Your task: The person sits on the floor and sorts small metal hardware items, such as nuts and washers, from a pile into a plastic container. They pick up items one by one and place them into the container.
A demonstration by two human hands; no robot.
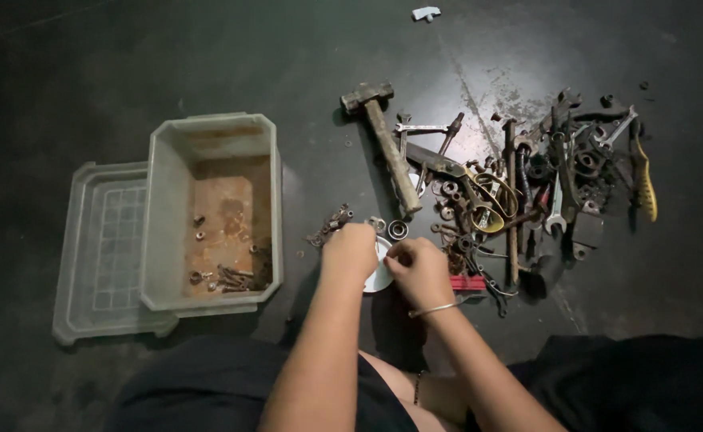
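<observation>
Dark floor [127, 64] fills the frame. Clear plastic bin [211, 210] at 9 o'clock, rusty inside, a few bolts/nuts [227, 278] in its near end; it sits on its flat lid [99, 248], which sticks out to the left. Tool heap [543, 188] at 2-3 o'clock: wrenches, rusty bits, yellow-handled tool at far right edge. Hammer [387, 144] at 12-1 o'clock, head pointing away, just left of heap. Both hands meet at centre over a small white disc [380, 277] lying on floor. Left hand [350, 253] curled, knuckles up, on disc's left edge; fingertips hidden, can't tell grip. Right hand [421, 270] w/ bangle, fingers pressed together, pinching at disc's top-right rim. Small bearing [398, 230] just past hands at 12.
</observation>
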